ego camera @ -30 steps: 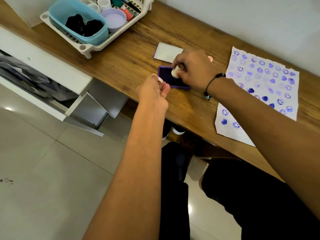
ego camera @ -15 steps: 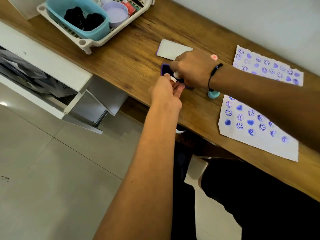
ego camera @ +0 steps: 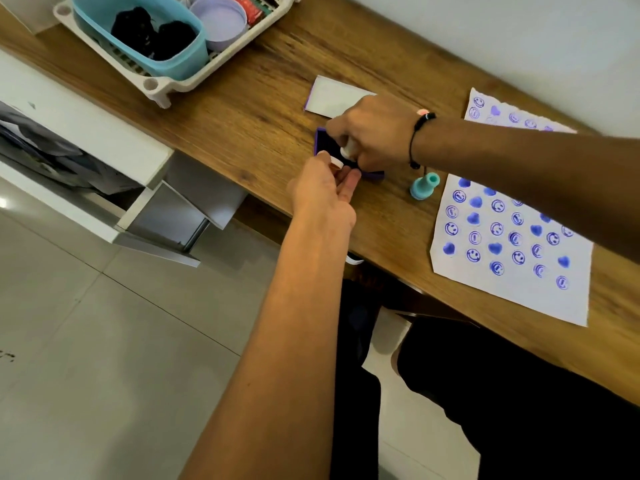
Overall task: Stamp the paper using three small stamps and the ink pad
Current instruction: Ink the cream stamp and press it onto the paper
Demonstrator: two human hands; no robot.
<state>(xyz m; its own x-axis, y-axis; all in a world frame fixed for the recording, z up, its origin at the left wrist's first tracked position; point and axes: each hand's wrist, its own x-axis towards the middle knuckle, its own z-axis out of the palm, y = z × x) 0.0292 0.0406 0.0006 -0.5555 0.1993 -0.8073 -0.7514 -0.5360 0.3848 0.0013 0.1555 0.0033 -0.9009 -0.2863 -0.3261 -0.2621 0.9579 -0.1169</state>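
Observation:
A purple ink pad lies open on the wooden desk, its white lid just behind it. My right hand is shut on a small white stamp and presses it onto the pad. My left hand touches the pad's near edge with its fingers and pinches something small and white that I cannot make out. A teal stamp stands upright on the desk right of the pad. A pink stamp peeks out behind my right wrist. The white paper with purple smileys and hearts lies to the right.
A white dish rack at the back left holds a teal tub and a lilac lid. A white drawer unit stands open below the desk's left part. The wall runs close behind the desk.
My left hand has moved forward from in front of the desk to the pad's near edge. My right hand keeps the white stamp on the pad. The view has shifted.

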